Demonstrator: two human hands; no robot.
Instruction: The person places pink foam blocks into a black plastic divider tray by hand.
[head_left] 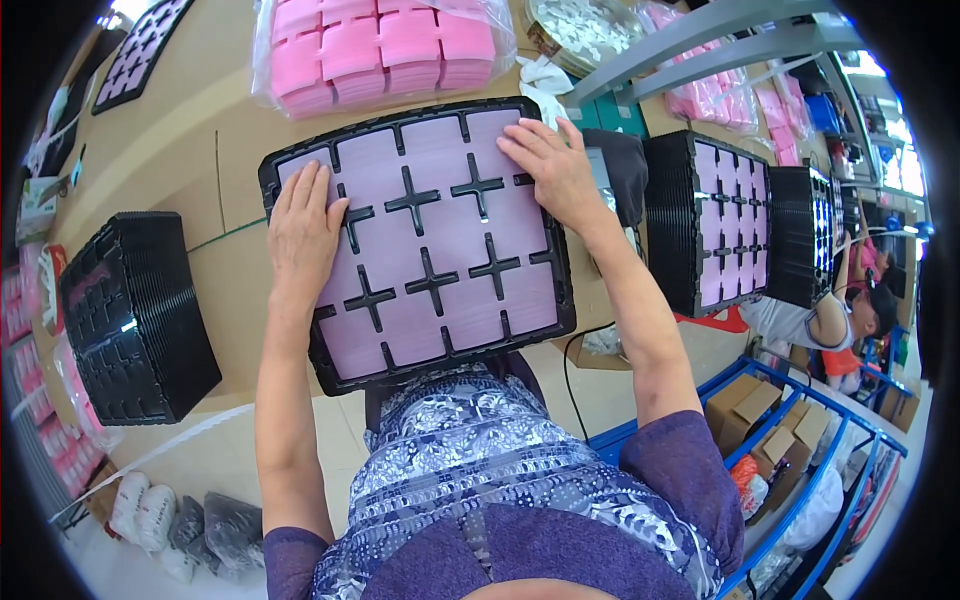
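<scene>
A black plastic tray (430,114) with cross-shaped dividers lies in front of me, at the table's near edge. Pale lilac-pink sheet pieces (392,248) fill the spaces between its dividers. My left hand (303,232) rests on the tray's upper left part, fingers stretched out and the thumb apart. Across from it, my right hand (555,172) lies over the upper right corner with its fingers extended flat on the lilac surface. Neither hand is wrapped round anything. What is beneath the tray is hidden.
Brighter pink sheets (385,50) in clear plastic stand beyond the tray. Stacked black trays rise at left (135,320) and right (700,225). Grey metal bars (700,45) cross the far right. A blue rack (800,400) holds cardboard boxes; a person (835,318) works farther right.
</scene>
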